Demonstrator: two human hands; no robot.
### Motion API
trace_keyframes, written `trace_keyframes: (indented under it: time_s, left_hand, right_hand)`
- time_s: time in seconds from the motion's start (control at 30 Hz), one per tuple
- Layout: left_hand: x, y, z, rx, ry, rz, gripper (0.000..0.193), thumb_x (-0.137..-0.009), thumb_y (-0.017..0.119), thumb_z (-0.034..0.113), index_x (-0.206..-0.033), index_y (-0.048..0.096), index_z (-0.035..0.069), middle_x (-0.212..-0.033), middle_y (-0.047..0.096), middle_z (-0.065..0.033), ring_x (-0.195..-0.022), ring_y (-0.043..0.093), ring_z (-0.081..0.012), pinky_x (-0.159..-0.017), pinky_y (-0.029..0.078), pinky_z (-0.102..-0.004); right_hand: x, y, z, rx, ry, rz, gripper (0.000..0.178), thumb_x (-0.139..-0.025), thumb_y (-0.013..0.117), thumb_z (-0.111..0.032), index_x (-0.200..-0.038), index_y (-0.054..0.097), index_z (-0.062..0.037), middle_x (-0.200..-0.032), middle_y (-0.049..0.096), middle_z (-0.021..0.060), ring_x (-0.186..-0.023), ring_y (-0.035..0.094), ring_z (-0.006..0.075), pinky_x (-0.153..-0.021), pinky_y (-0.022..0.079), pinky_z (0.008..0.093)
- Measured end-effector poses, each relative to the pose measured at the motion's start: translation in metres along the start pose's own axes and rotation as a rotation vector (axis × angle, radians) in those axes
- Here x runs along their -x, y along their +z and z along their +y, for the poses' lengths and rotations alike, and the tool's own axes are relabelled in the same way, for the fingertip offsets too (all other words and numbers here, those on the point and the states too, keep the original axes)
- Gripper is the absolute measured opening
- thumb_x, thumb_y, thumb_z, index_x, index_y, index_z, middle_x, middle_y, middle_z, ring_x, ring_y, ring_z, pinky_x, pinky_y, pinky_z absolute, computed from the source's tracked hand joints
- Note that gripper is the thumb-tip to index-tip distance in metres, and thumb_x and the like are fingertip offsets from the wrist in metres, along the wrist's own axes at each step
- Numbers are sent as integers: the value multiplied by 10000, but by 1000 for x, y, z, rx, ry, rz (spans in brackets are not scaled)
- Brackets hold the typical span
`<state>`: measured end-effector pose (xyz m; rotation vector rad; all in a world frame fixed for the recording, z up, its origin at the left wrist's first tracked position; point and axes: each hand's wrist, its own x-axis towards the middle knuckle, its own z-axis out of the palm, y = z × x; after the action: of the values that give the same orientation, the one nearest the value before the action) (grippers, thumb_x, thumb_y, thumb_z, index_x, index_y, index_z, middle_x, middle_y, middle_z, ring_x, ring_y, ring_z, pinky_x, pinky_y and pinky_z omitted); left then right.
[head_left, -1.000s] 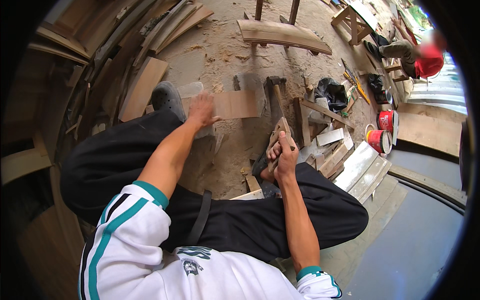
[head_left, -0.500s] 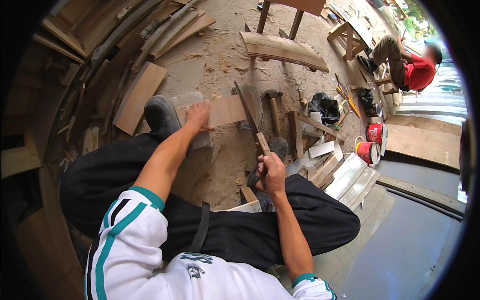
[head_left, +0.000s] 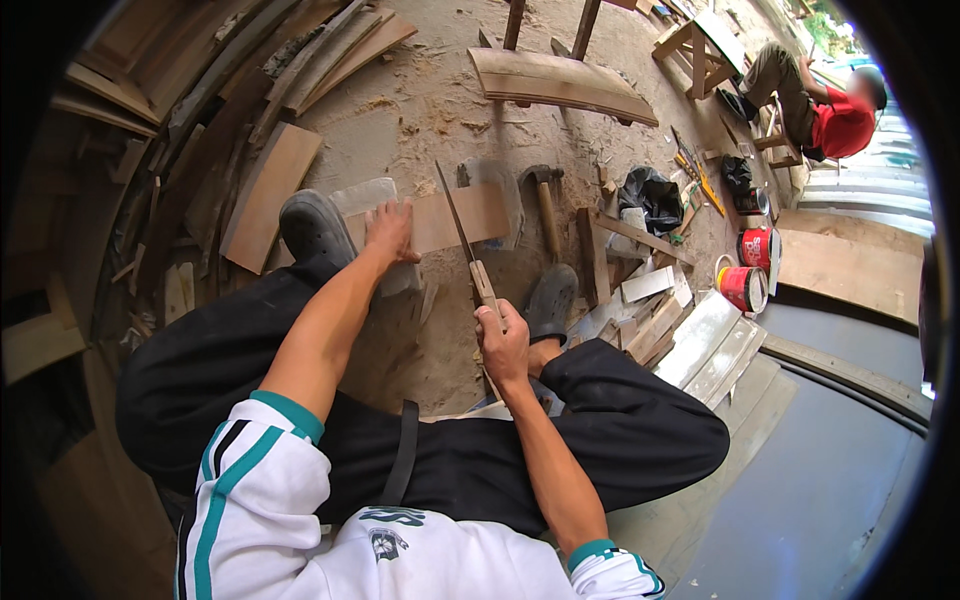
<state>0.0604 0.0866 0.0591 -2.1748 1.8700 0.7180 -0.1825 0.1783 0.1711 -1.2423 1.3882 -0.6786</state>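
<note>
My left hand [head_left: 390,230] lies with fingers stretched over the left end of a short flat wooden board [head_left: 485,211]. A pale grey block [head_left: 362,194] lies under that end, and my left shoe [head_left: 318,226] is beside it. My right hand [head_left: 503,343] is wrapped round the wooden handle of a handsaw [head_left: 484,283]. The saw's narrow blade points away from me and passes across the board's middle; whether its teeth touch the wood I cannot tell.
A hammer [head_left: 547,208] lies right of the board, by my right shoe [head_left: 550,300]. Wood offcuts [head_left: 650,285] and paint cans [head_left: 742,288] are at the right. Planks [head_left: 270,195] pile up at the left. A wooden bench [head_left: 560,88] stands ahead; a person [head_left: 840,125] in red sits far right.
My right hand has brought the handsaw left and nearer to me, its blade now over the middle of the board. My left hand stays on the board, its fingers slightly more spread.
</note>
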Motion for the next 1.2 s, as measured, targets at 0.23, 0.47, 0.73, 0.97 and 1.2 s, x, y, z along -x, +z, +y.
trace_keyframes:
  time_s: [0.23,0.47,0.73,0.97,1.2]
  left_hand:
    - [1,11,-14,-35,35,33,1191,-505,918,433,-1456,289,88,-1305,438,-182,-1244,426,-369,-1033,338,-570]
    - [2,18,-17,-20,87,114,1119,-567,847,558,-1442,319,102,-1305,445,-176,-1245,423,-361,-1038,324,-564]
    - [-16,30,-4,85,129,178,1200,-612,740,701,-1499,219,85,-1500,311,-142,-1418,260,-308,-1142,169,-602]
    - [-4,18,-1,-110,200,85,1262,-582,840,552,-1520,149,66,-1513,279,-127,-1412,269,-320,-1085,239,-655]
    - [-6,15,2,-58,193,61,1279,-560,869,508,-1520,155,58,-1486,305,-130,-1374,310,-329,-1056,272,-661]
  right_hand:
    - [0,-5,-3,-50,15,-1,234,-943,538,-247,-828,559,-44,-615,478,-31,-521,433,52,-473,344,232]
    - [1,3,1,-25,7,12,243,-940,549,-251,-810,560,-46,-613,483,-29,-524,435,57,-479,353,239]
    - [10,14,1,52,-21,57,260,-942,546,-241,-805,569,-22,-612,495,-12,-541,449,75,-502,362,262]
    - [4,-1,9,-37,49,18,215,-949,531,-216,-822,551,-43,-620,457,-43,-535,414,44,-484,336,226]
    - [2,3,8,-48,47,14,222,-946,530,-219,-819,549,-39,-628,465,-39,-532,424,44,-484,338,222]
